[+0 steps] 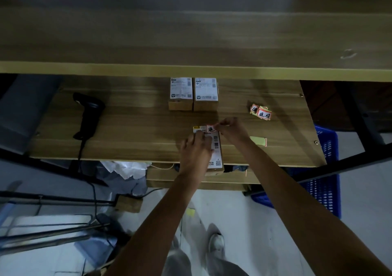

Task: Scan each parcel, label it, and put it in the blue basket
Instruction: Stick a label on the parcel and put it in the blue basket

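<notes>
Three parcels are in view on the wooden counter (131, 118): two boxes standing side by side and touching at the back, the left box (181, 93) and the right box (206, 93), each with a white shipping slip on top, and one near parcel (216, 148) lying lengthwise at the front edge, its end jutting a little past that edge. One black corded scanner (89, 114) lies well to the left, with bare wood between it and the parcels. One small heap of red-bordered stickers (261, 112) sits to the right of the back boxes, and one pale yellow-green backing slip (258, 141) lies just right of the near parcel. One blue basket (324, 169) stands on the floor beyond the counter's right end, partly hidden beneath it. An upper shelf (191, 42) overhangs the back of the counter, so the rear boxes sit just under its front lip.

The left hand (196, 148) rests flat on the near parcel's slip, fingers spread and pressing down. The right hand (232, 129) pinches a red-bordered label (210, 129) between thumb and fingertips at the parcel's far end, the label touching the top of the slip there.
</notes>
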Motion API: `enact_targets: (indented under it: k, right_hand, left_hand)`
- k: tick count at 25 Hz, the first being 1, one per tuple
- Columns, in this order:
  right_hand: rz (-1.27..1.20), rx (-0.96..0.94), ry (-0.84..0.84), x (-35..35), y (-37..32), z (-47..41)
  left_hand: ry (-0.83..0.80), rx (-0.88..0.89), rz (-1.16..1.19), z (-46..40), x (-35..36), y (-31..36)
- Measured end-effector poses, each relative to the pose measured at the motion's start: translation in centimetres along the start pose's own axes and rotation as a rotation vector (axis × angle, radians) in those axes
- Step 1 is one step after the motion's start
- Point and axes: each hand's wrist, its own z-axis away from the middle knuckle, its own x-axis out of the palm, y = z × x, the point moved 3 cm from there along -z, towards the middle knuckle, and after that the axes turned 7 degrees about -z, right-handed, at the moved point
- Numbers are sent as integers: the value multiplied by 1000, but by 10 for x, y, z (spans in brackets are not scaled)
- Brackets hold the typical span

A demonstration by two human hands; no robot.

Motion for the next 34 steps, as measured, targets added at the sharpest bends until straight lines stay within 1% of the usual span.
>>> enact_targets:
  k: [3,6,9,19,27,30,33,34]
  right_hand:
    - [31,3,12,2,2,1]
    - [68,-11,11,3,1,1]
    - [66,-23,7,3,-1,1]
    - [25,-49,-28,3,3,-3]
    - [7,-61,-24,4,4,-6]
    - [52,-65,19,3,6,-4]
    - [44,-52,127,-2,8,0]
    - [12,-19,148,-2,11,-1]
  left_hand:
    - [20,-32,34,-1,2,-3]
    - [79,27,39,-4,2,-5]
    - [88,71,56,-4,2,-7]
    - [-20,53,71,-5,9,-9]
    - [-81,41,53,-8,10,-11]
    - [-138,47,69,-9,8,-9]
    - [-181,33,89,-11,6,-8]
    - [-189,30,93,-11,7,-8]
